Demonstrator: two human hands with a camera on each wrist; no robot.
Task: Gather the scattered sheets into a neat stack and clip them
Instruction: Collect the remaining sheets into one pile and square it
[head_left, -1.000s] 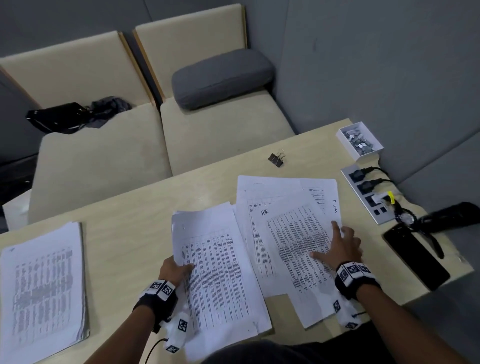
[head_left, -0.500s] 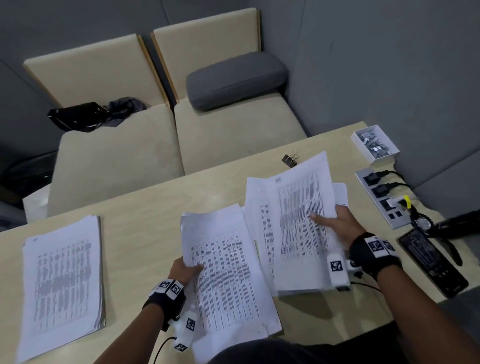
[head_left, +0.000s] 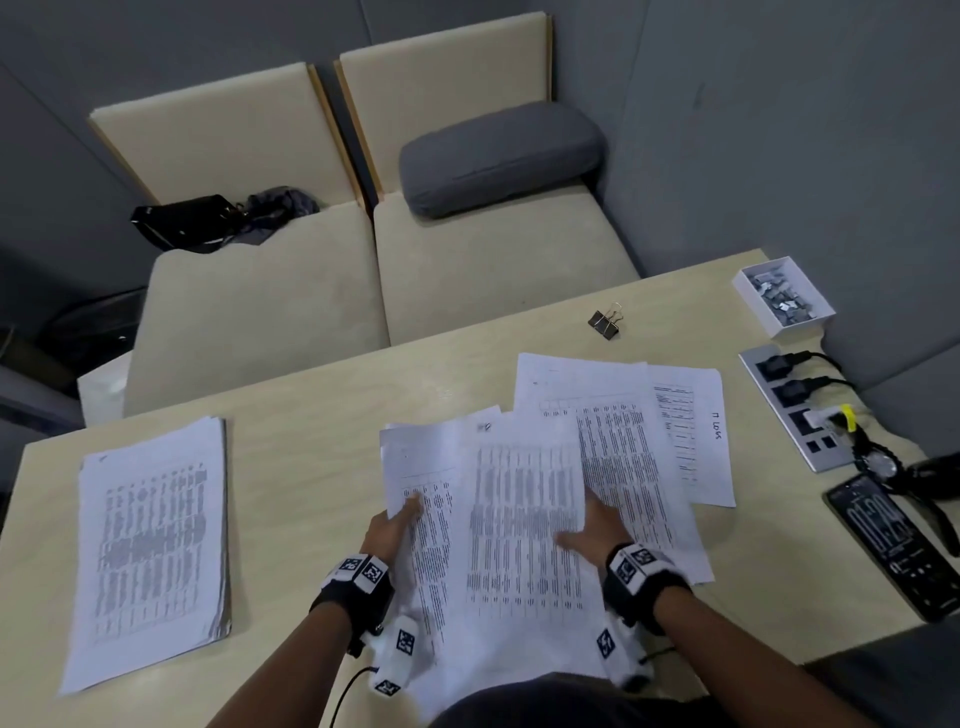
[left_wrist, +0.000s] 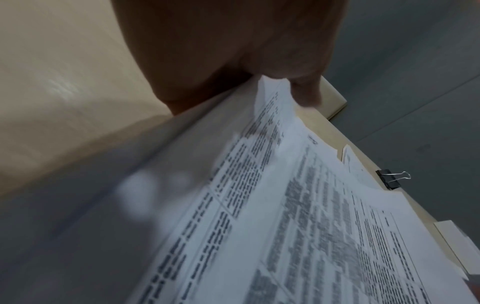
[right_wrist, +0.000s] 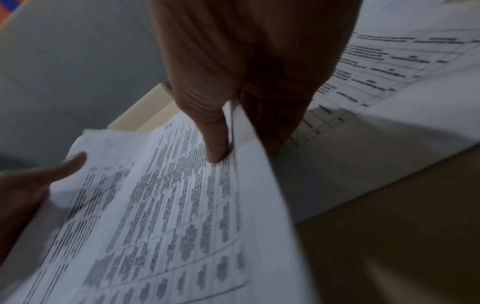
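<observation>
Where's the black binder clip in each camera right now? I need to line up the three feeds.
Head: binder clip lies on the table, upper centre-right, beyond the loose sheets.
Left wrist: binder clip at right, mid-height, just past the sheets' far edge.
Right wrist: not in it.
Shared landmark: the printed sheet held in both hands, seen in all three views.

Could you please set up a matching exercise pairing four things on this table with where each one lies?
Things:
1. binder clip
2. white box of clips
3. neat paper stack
4. phone

Places:
A. far right corner
B. left end of table
C. right edge, near side
D. far edge, beyond the loose sheets

Pairs: 1-D, 2-A, 3-B, 4-C
</observation>
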